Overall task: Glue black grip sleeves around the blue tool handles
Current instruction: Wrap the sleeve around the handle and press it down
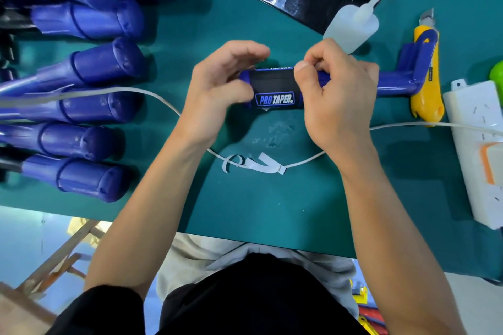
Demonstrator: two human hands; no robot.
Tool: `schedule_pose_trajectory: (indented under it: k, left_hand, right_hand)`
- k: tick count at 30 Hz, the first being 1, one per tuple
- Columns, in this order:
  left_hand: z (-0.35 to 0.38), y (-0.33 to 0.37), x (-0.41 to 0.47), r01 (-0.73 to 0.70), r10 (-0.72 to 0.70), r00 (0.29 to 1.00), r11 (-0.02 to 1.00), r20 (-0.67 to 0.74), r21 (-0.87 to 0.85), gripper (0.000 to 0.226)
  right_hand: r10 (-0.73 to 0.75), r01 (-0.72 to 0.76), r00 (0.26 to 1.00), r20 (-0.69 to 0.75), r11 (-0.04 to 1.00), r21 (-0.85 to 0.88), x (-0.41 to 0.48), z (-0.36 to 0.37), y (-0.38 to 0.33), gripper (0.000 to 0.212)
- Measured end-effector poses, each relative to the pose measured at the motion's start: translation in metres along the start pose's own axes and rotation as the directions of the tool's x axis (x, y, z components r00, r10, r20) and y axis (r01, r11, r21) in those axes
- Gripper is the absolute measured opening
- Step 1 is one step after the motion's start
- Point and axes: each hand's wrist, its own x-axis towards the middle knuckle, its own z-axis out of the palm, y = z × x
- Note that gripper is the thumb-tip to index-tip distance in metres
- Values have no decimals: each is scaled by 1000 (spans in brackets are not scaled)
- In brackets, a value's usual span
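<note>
Sleeve point(272, 84), black with a PRO TAPER label, wraps the blue handle point(392, 84) between the two hands, above the green table point(272, 212). The right hand point(337, 106) curls its fingers round the handle just right of the sleeve, thumb tip pressing the sleeve's edge. The left hand point(215, 95) cups the other end, fingers arched over it and blurred; whether they grip cannot be told. A bottle point(351, 27) lies beyond the right fingers, paper strips point(258, 164) behind the wrists.
</note>
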Motion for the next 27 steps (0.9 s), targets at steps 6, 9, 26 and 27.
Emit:
schedule_pose_trajectory:
  k: [6,9,26,27]
  left_hand:
    - [-11,-7,3,-166,142,986,907,90,387,77]
    - [-12,-9,4,-117,104,993,912,52,393,78]
    - [-11,-8,4,-161,181,983,923,-24,351,63]
    - [-12,-7,4,-169,196,980,908,-31,384,58]
  right_hand:
    - [57,-62,998,-33,982,-178,8,8,-6,34]
    - [74,-82,996,-42,970,-227,12,10,-6,34]
    - [-390,393,919,56,918,-62,-3,2,5,22]
    - [-390,392,920,45,919,-50,-4,2,6,21]
